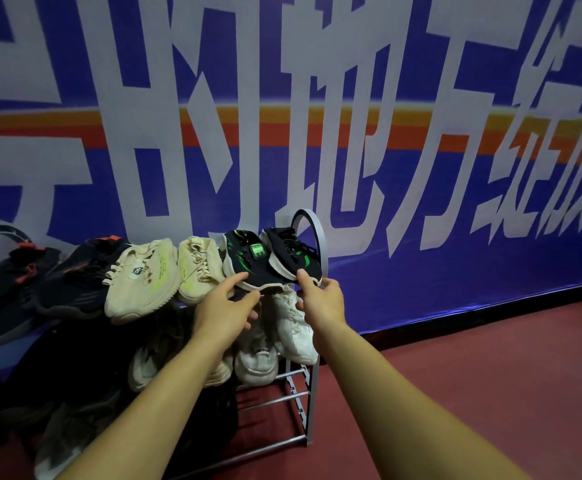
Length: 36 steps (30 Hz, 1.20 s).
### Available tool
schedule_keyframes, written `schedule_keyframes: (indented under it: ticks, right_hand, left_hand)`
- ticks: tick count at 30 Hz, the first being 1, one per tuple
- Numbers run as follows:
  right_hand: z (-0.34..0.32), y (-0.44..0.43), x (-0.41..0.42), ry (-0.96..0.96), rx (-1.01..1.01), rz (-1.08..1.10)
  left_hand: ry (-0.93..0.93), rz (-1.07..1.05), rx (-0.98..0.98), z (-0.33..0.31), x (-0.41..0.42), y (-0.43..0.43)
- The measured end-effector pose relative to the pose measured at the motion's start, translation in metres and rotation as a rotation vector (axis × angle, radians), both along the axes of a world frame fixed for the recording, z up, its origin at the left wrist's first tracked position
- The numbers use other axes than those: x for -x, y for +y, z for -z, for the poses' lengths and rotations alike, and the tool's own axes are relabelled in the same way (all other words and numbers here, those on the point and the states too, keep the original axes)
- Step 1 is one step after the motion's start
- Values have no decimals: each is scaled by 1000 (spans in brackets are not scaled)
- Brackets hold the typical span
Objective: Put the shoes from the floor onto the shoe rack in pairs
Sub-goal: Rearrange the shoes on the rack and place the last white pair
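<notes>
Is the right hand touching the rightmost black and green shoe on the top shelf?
Touching. The head view shows the right hand pinching the black and green shoe, thumb on its near end.

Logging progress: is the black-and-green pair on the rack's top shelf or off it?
On it: black-and-green pair lies level beside the cream pair, left hand and right hand each pinching a heel.

Backdrop: a blue banner (455, 271) covers the whole far side, from left edge to right edge. Large white characters (317, 150) are printed across it, cropped at the top and at both sides. A horizontal stripe (40, 129), orange above and red below, runs across the banner behind the characters. A dark strip (490, 311) runs along the banner's lower edge on the right.
</notes>
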State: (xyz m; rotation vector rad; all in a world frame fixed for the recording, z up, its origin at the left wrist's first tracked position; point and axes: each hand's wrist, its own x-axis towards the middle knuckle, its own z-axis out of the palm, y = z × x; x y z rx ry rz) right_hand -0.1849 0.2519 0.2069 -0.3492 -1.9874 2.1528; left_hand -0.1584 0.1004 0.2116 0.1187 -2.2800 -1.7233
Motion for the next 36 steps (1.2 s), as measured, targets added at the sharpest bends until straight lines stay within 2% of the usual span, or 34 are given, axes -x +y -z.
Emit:
schedule_keyframes:
  ticks: [3,7,10,13,17,22,26,36]
  right_hand:
    - [5,-9,-4,-50,-29,-21]
    - [12,-23,-12,-120,-168,-180]
    - [12,-42,-18,-91,-280,-272]
    - [5,-64,-30,-70,-292,-383]
    - [1,-95,-42,-78,-298,-537]
    - [4,-137,-50,-81,-338,-604]
    - [15,-169,-52,-78,-388,-650]
    - [48,-219,-52,-161,-532,-740]
  left_hand:
    - [-16,29,0,2,-5,-15]
    - [-27,81,16,3,-17,-41]
    - [0,149,66,5,-29,-65]
    - [16,153,154,3,-44,-88]
    - [-131,121,373,6,-63,-124]
    - [-269,26,555,12,-81,-169]
    - [-362,-58,601,22,-92,-203]
    - [-506,-73,754,41,-94,-243]
